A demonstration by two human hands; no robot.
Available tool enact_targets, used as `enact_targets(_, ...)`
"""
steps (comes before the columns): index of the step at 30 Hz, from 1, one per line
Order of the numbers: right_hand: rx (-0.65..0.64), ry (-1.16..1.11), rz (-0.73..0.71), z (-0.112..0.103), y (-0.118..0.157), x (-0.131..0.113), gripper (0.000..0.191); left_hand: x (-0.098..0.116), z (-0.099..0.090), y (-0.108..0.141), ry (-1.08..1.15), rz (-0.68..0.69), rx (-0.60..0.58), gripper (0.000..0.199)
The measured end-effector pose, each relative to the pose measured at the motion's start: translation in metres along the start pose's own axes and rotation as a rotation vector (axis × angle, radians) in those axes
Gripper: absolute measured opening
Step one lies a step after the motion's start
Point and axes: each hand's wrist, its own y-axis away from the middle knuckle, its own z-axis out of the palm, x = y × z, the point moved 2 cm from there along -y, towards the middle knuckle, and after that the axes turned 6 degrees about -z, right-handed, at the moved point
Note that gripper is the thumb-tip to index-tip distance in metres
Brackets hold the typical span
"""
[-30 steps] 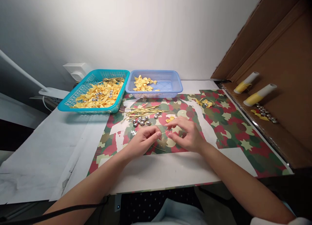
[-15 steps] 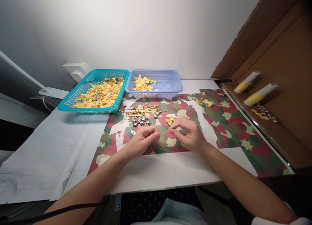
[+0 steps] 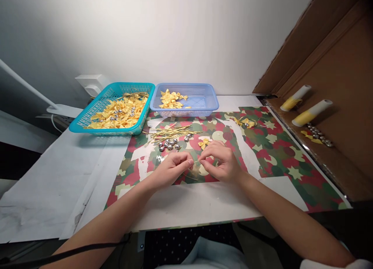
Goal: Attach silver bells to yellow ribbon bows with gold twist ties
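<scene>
A thin gold tie (image 3: 196, 161) is stretched between my two hands over the patterned sheet. My left hand (image 3: 174, 168) pinches one part of it, and a loose length curves below the fingers. Thumb and forefinger of my right hand (image 3: 220, 162) grip the other part. Just beyond my right hand lies a yellow bow (image 3: 204, 144). Several silver bells (image 3: 170, 144) sit beyond my left hand, with a bundle of gold ties (image 3: 171, 133) behind them.
A teal basket (image 3: 136, 127) holds yellow bows, bells and ties. Beside it, a blue basket (image 3: 204, 112) holds bows. Another bow with a bell (image 3: 246, 123) lies at the right. Two white-and-yellow tubes (image 3: 311, 112) stand on a brown ledge.
My right hand has moved slightly left, closer to my left hand, and the span of tie between them is shorter. My left hand has shifted slightly right.
</scene>
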Motion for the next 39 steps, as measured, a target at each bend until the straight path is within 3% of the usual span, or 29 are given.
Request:
enact_targets(16,0.04,0.058,-0.051,-0.004,-0.001,0.0,0.014,0.0,0.0,0.003,0.032,-0.004,-0.021,0.035)
enact_targets(19,0.021,0.082,-0.095,-0.001,0.0,0.0,0.013,0.001,0.0,0.005,0.083,0.08,0.013,0.027)
enact_targets(22,0.026,0.132,-0.137,0.002,0.0,-0.002,0.013,0.006,0.004,0.005,0.143,0.152,0.016,0.037)
enact_targets(26,0.047,0.159,-0.139,0.006,0.001,-0.003,0.014,0.009,0.016,0.005,0.235,0.002,-0.152,0.024)
enact_targets(30,0.031,0.157,-0.099,0.008,0.001,-0.003,0.014,0.004,0.018,0.004,0.205,-0.104,-0.097,0.032)
enact_targets(39,0.062,0.102,-0.03,0.005,0.003,0.001,0.012,-0.005,0.019,0.003,0.177,-0.114,-0.04,0.035)
